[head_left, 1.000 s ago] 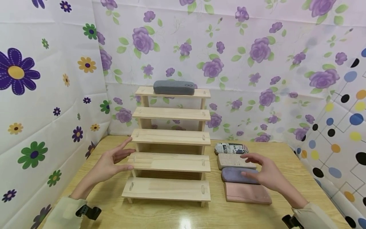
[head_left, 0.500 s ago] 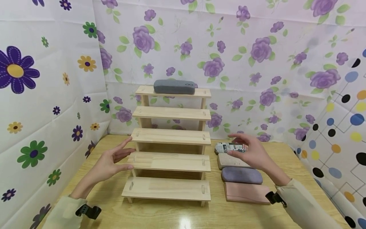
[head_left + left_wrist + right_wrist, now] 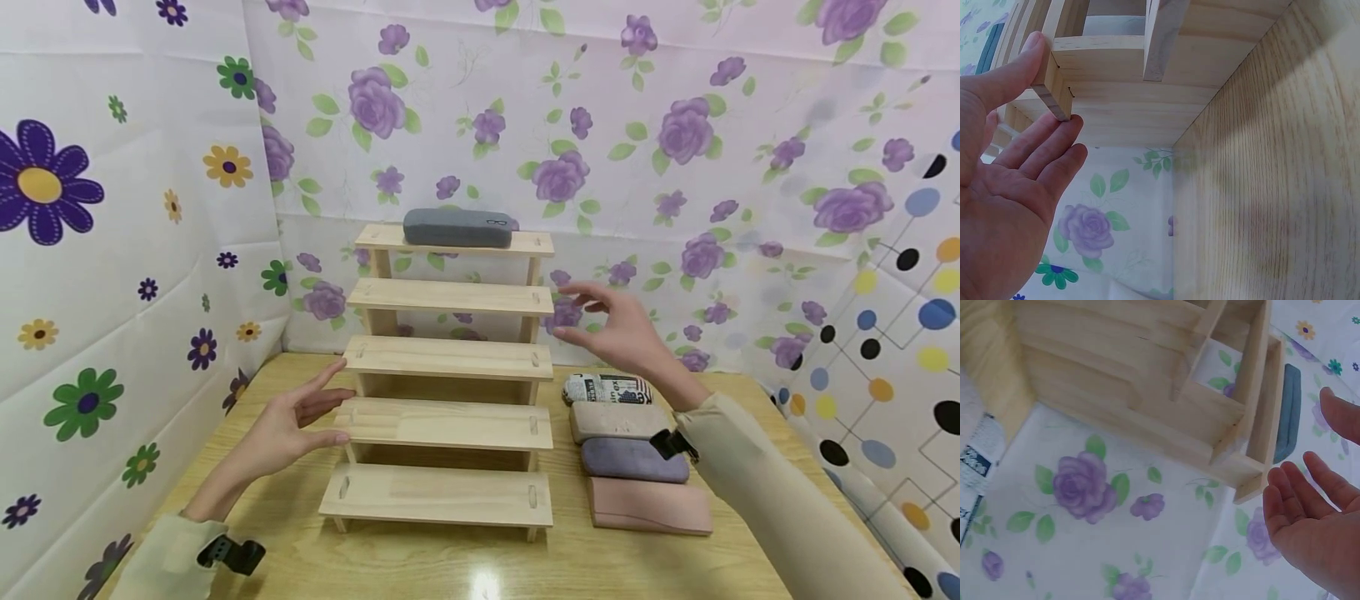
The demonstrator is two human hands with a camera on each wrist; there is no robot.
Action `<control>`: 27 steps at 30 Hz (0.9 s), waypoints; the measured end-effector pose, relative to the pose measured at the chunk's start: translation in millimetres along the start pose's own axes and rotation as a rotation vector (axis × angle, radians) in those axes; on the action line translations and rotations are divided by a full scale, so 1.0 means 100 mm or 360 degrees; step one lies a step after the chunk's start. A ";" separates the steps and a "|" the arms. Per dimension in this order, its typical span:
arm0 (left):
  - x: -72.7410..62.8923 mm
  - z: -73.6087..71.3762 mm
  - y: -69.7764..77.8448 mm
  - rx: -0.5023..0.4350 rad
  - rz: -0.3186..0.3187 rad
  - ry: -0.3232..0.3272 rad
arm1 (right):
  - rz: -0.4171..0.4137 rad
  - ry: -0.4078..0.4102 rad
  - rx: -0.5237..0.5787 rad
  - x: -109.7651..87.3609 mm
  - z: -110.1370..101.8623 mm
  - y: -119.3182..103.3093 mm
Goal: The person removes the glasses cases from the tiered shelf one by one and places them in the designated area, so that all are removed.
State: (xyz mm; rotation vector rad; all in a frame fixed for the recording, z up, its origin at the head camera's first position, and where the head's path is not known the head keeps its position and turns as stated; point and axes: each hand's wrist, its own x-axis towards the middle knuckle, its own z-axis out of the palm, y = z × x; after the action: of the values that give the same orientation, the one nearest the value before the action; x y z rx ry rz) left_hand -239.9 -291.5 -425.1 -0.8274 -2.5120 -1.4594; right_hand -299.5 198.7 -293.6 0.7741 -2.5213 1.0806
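Note:
A stepped wooden display shelf (image 3: 450, 357) stands on the table, its boards rising toward the back. My left hand (image 3: 288, 425) is at its left side; thumb and fingers bracket the end of the second board (image 3: 1054, 94) from the bottom, thumb at one edge, fingertips at the other. A grey-blue glasses case (image 3: 457, 228) lies lengthwise on the top board. My right hand (image 3: 618, 329) hovers empty beside the right end of the second board from the top, fingers loosely bent, thumb apart. In the right wrist view, the glasses case (image 3: 1288, 415) shows beyond its fingertips.
Right of the shelf, more glasses cases lie in a row: a newsprint-patterned one (image 3: 607, 388), a beige one (image 3: 615, 421), a blue-purple one (image 3: 633, 459) and a pink one (image 3: 648, 504). Patterned cloth (image 3: 465, 108) hangs behind and at both sides of the wooden table (image 3: 405, 567).
My right hand has moved up and left, from above the row of cases to the shelf's upper right side. My left hand and the cases stay where they were.

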 end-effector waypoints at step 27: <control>0.00 0.00 -0.02 -0.0044 -0.0011 0.0011 | 0.0078 -0.0199 0.0025 1.37 0.11 -0.18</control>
State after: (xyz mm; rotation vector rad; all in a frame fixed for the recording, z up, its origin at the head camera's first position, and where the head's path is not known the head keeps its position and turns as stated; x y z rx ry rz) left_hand -240.9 -292.2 -426.2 -0.8181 -2.4975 -1.5001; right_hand -401.4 130.4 -228.5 0.8121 -2.6517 1.1012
